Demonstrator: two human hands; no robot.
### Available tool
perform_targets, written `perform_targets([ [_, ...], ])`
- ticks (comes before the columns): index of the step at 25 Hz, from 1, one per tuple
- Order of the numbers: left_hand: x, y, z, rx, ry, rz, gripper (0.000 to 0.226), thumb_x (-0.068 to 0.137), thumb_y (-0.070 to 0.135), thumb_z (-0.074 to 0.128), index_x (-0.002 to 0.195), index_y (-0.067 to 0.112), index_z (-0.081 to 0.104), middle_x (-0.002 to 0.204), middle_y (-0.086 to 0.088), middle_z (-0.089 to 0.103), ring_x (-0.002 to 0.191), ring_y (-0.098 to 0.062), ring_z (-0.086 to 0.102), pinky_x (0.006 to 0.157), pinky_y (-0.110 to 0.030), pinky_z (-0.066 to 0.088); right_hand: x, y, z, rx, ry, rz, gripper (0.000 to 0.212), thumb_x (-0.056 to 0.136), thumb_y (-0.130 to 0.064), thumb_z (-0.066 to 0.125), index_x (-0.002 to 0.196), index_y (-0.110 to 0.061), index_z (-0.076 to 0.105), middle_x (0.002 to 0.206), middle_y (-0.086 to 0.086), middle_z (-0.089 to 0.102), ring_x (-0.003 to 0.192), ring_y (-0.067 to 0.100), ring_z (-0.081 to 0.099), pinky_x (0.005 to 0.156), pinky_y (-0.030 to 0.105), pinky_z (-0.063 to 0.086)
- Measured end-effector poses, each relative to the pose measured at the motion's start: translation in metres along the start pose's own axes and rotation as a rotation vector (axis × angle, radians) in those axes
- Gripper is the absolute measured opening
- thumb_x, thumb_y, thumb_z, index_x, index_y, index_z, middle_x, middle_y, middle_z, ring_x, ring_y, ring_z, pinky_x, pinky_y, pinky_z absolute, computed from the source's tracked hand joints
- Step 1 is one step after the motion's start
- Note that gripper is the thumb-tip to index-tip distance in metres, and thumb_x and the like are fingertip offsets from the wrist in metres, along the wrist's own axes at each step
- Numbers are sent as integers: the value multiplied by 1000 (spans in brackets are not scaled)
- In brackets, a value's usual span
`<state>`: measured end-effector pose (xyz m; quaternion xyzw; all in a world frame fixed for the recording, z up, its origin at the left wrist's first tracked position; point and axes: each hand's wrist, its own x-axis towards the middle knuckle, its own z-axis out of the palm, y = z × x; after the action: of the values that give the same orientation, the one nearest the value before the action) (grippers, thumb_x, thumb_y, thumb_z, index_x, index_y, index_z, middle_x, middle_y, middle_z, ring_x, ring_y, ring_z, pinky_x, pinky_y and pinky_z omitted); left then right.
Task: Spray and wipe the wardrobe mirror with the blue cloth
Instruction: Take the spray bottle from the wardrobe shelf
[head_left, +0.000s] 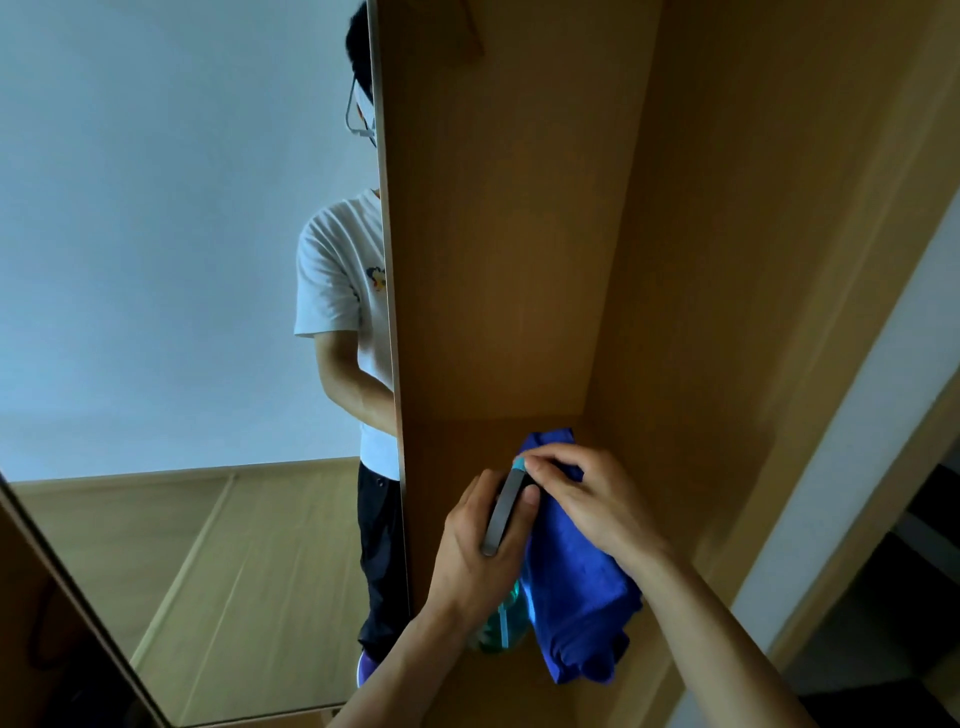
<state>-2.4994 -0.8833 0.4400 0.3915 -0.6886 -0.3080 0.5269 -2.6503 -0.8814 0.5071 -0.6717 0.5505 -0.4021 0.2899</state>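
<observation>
Gripping a teal translucent plastic spray bottle (503, 621) by its grey trigger, left hand (480, 545); right hand (587, 499) pinches its nozzle, crumpled deep-blue cloth (576, 597) draped beneath, beside the tall wardrobe mirror (182, 312).

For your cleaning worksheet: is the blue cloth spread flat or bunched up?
Bunched: the blue cloth hangs in folds from the right hand, beside the spray bottle.

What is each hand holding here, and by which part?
The left hand grips the spray bottle around its head and trigger. The right hand holds the blue cloth and pinches the bottle's nozzle tip.
</observation>
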Motion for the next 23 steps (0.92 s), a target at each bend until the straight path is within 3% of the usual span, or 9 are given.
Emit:
perform_targets([
  [3,0,3,-4,37,6,58,30,99,55,53,110,28,61,95,9,62,88,-18,63,74,-40,55,-2,-1,1,40,-11,-47,19,100,-37,58,108,-35,75,110,-24,71,109,-9,61,94,14,48],
  [10,-1,5,-3,151,45,142,23,101,43,55,111,23,62,92,14,57,85,-12,59,70,-23,48,5,-13,3,-71,43,-19,16,98,-38,60,95,-31,75,94,-15,73,92,-2,65,86,28,55],
  [13,-3,4,-2,159,47,140,21,102,42,56,110,24,62,92,15,58,84,-12,60,70,-23,48,6,-10,4,-109,52,0,18,97,-39,61,95,-29,76,92,-12,74,90,2,67,86,36,56],
  [18,-4,6,-2,76,38,99,28,101,48,55,114,25,64,97,14,62,91,-14,63,74,-29,53,-1,-9,-2,-49,41,-6,17,99,-35,60,97,-33,76,97,-18,74,96,-5,65,88,24,54],
  [23,-3,8,2,108,36,106,32,100,49,54,117,24,63,100,14,62,93,-13,62,75,-27,53,2,-9,-3,-65,69,5,14,97,-34,63,96,-30,76,94,-15,74,93,0,67,86,29,56],
])
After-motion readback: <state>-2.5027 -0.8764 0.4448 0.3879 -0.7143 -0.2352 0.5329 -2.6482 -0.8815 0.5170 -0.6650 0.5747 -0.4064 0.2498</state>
